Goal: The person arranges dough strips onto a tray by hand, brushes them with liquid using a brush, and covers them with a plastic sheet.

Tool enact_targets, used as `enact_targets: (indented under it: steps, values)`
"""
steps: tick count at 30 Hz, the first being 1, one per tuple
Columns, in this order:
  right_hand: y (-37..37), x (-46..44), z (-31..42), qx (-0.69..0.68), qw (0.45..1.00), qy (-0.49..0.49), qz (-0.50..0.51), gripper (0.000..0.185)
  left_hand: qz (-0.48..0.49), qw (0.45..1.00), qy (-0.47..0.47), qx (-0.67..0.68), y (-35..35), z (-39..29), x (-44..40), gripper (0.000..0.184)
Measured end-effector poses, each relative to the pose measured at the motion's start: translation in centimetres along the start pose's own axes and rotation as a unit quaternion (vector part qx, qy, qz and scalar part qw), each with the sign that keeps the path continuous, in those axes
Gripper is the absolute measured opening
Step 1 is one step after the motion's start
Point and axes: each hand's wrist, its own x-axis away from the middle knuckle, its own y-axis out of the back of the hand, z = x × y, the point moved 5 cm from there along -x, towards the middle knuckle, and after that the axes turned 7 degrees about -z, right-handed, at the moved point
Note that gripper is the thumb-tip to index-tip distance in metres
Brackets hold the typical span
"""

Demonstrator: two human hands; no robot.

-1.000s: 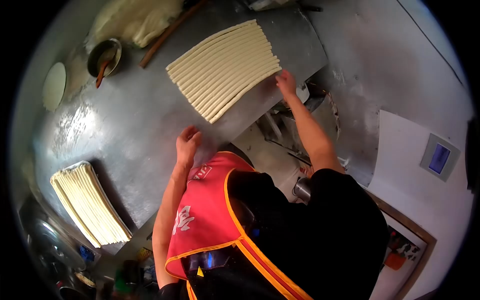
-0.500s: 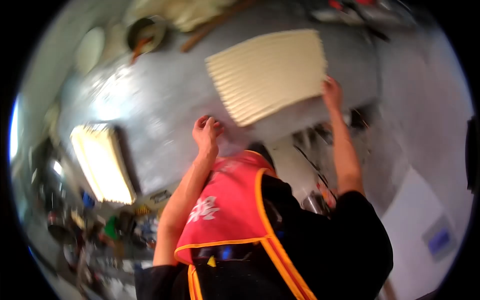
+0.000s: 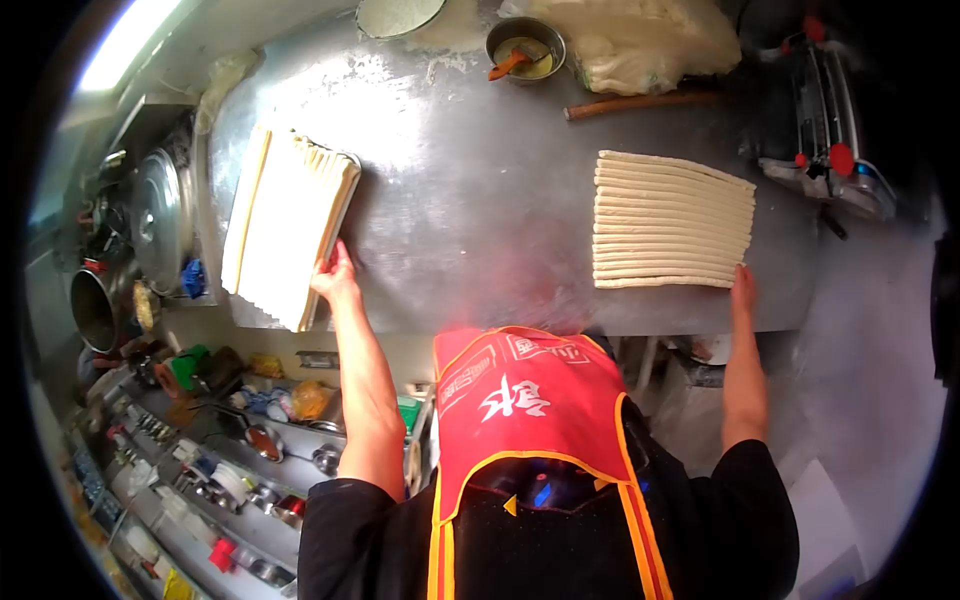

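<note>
On the left of the metal table, a stack of long pale dough strips (image 3: 285, 220) lies on a dark-edged tray (image 3: 352, 190). My left hand (image 3: 338, 275) is at the tray's near right edge, thumb toward the dough and fingers along the side, gripping that edge. A flat sheet of dough strips (image 3: 672, 222), laid side by side, rests on the right of the table. My right hand (image 3: 742, 288) is at its near right corner, fingers close together on the strip ends; the fingertips are partly hidden.
At the back of the metal table (image 3: 450, 200) stand a pot (image 3: 525, 50) with an orange-handled brush (image 3: 510, 65), a rolling pin (image 3: 640, 105) and a plastic-covered pale mass (image 3: 640, 45). A machine with red knobs (image 3: 825, 130) is back right. Crowded shelves (image 3: 220, 480) lie lower left.
My view has turned and shifted left. My left hand has gone from above the table's front edge to the tray of stacked strips. My right hand remains at the sheet's near right corner.
</note>
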Motion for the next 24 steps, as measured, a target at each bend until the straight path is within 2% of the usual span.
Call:
enact_targets:
  steps: [1,2,5,7,9,11,14,15,17,20,24]
  values:
    - [-0.1,-0.4,-1.2,-0.045,0.998,-0.04,-0.035,0.051,0.026,0.999,-0.016,-0.024,0.3,0.1,0.1,0.038]
    - [0.3,-0.7,-1.5,-0.089,0.991,-0.076,-0.069,0.05,0.086,0.988,-0.081,-0.104,2.1,0.2,-2.9,0.036]
    - [0.4,1.1,1.8,-0.064,0.997,-0.023,-0.035,0.048,0.048,0.996,-0.05,-0.055,0.8,1.5,-1.1,0.033]
    - [0.5,2.3,2.8,-0.081,0.991,-0.076,-0.078,0.047,0.111,0.982,-0.098,-0.119,1.1,1.7,-1.3,0.031]
    - [0.7,2.8,4.1,-0.061,0.995,-0.064,-0.046,0.047,0.1,0.971,-0.138,-0.165,1.6,2.3,-0.4,0.027]
    - [0.0,3.1,5.1,-0.042,0.997,-0.057,-0.014,0.048,0.025,0.995,-0.067,-0.076,0.6,3.5,4.3,0.024]
    - [0.5,2.6,3.8,-0.02,0.996,-0.076,-0.051,0.047,0.007,0.998,-0.029,-0.057,2.2,7.4,8.2,0.022]
    - [0.2,1.3,2.4,-0.026,0.995,-0.05,-0.084,0.047,-0.012,0.999,-0.009,-0.045,3.1,8.9,9.1,0.021]
    - [0.8,1.1,3.0,-0.029,0.993,-0.021,-0.112,0.047,0.039,0.996,-0.017,-0.084,5.6,12.4,10.3,0.021]
    - [1.0,3.5,6.2,-0.002,0.993,-0.079,-0.089,0.053,-0.037,0.999,0.035,0.002,5.8,16.4,16.2,0.025]
    - [1.0,1.1,4.0,0.002,0.997,0.011,-0.075,0.051,-0.051,0.994,0.091,0.015,7.2,21.3,19.9,0.026]
